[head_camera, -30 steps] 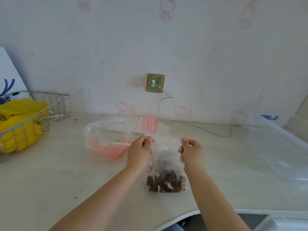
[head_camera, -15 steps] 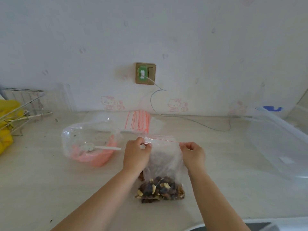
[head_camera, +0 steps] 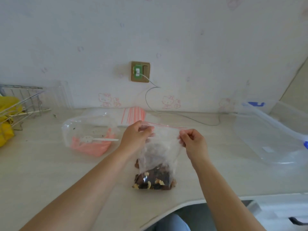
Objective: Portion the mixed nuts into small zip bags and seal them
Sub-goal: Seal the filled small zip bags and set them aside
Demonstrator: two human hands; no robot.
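- The small zip bag (head_camera: 160, 147) stands upright on the surface (head_camera: 41, 172) in front of the person, its bottom resting there and filled with mixed nuts (head_camera: 154, 180); the upper part is clear, empty plastic.
- Its red zip strip (head_camera: 164, 125) runs left to right across the top, stretched between the two hands; that is the axis any closing press would have to follow.
- The left hand (head_camera: 135, 137) has a grip on the left top corner, thumb and fingers pinching the plastic.
- The right hand (head_camera: 193, 140) pinches the right top corner with curled fingers, at about the same height, so neither hand is nearer the strip than the other.
- Whether the strip is already pressed closed along its length cannot be told; it looks taut and flat, so I judge the sealing step to be in hand.
- A few loose nuts (head_camera: 137, 164) lie on the surface just beside the bag's left side.
- Further left lies a larger clear bag (head_camera: 86, 129) holding pink material and a white spoon (head_camera: 100, 139).
- Behind the hands lies a stack of unused zip bags (head_camera: 133, 115) with red stripes.
- At the far right rests a clear plastic container (head_camera: 266, 139); at the far left a wire rack (head_camera: 23, 100).
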